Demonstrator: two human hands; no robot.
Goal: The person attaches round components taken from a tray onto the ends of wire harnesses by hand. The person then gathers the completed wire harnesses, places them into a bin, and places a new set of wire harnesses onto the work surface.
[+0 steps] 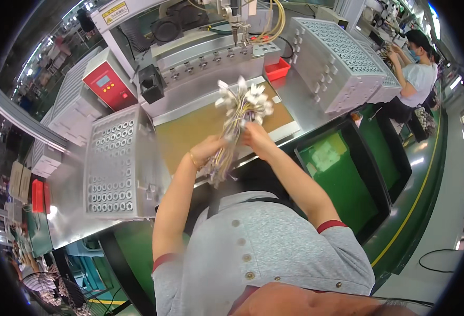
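A bundle of wire harnesses (241, 109) with white connectors fanned out at its far end is held up over the front of the bench. My left hand (209, 149) is closed round the lower left side of the wires, a bracelet at its wrist. Against the right side of the bundle, just below the connectors, my right hand (256, 139) is closed on it too. Loose wire ends hang toward me below my left hand. Motion blurs the fingers and the wires a little. Under the bundle lies a brown work mat (187, 131).
Behind the mat stands a bench machine (211, 66) with a row of small fixtures. Grey racks with round holes stand left (111, 163) and right (342, 52). A red control box (111, 81), a small red bin (277, 69) and a green-bottomed tray (342, 179) are near. A co-worker (418, 73) sits far right.
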